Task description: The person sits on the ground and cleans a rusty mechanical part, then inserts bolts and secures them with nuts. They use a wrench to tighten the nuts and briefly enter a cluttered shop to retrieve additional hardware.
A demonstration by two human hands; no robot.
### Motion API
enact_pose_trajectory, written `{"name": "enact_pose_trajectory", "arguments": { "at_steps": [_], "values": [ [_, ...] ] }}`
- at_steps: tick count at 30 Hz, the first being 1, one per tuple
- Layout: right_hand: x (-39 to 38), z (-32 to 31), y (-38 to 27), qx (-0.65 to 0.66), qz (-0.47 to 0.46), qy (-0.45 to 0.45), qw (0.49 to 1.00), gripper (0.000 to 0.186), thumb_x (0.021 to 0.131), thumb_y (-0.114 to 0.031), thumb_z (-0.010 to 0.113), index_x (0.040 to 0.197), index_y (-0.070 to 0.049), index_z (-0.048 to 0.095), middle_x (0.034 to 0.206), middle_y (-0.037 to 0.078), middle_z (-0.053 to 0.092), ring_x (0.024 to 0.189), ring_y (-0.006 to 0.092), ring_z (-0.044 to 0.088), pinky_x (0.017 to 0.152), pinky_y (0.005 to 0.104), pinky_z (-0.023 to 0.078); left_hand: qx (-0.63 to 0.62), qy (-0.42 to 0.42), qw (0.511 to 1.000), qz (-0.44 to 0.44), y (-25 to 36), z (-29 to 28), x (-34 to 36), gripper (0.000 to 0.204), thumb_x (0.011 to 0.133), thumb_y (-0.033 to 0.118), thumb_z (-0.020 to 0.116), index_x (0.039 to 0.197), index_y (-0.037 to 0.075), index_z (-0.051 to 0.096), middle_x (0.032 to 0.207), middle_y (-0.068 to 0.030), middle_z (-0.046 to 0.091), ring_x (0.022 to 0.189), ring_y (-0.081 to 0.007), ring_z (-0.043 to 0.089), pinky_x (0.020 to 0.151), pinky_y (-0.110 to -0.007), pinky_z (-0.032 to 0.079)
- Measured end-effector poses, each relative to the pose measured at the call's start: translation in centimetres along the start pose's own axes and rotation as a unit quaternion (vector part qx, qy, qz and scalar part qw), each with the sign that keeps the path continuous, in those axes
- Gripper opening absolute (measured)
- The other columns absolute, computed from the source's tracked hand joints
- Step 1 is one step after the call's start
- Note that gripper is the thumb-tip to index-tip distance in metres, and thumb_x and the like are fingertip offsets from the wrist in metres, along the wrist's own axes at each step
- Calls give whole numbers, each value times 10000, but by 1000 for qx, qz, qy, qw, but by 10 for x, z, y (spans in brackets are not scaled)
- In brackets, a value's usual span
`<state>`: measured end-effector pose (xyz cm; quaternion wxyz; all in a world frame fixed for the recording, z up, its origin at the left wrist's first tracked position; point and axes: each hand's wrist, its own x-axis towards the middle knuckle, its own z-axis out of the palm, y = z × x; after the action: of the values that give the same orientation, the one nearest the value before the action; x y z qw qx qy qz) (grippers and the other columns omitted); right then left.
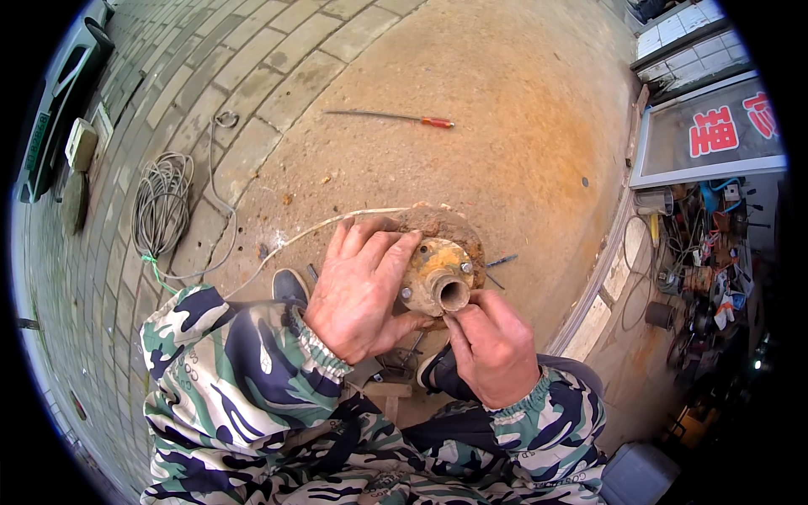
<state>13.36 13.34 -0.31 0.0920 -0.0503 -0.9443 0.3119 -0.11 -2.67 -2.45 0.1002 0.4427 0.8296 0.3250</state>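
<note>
A rusty, dirt-caked pump-like metal body stands upright between my feet. On its top sits a round flange with bolts and a short open pipe stub. My left hand wraps round the flange's left side, fingers over the far edge and thumb at the near edge. At the near right of the stub, my right hand has thumb and forefinger pinched together. What lies between those fingertips, if anything, is too small and hidden to make out. A pale cable runs leftward from the metal body.
Beyond the work, a long screwdriver with a red handle lies on the concrete. A coil of grey cable rests on the paving at left. Tools and parts crowd the doorway at right. A wooden-handled tool lies between my feet.
</note>
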Motion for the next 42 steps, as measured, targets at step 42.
{"name": "enact_pose_trajectory", "arguments": {
  "at_steps": [42],
  "values": [
    [6,-2,-1,-109,-21,-35,993,96,775,-22,686,819,-58,608,789,105,527,690,295,641,563,419,536,-24,-4,999,-30,1,2,5,849,577,290,970,1295,-10,630,1239,-195,657,1261,-423,551,1073,-505,461]
  ]
}}
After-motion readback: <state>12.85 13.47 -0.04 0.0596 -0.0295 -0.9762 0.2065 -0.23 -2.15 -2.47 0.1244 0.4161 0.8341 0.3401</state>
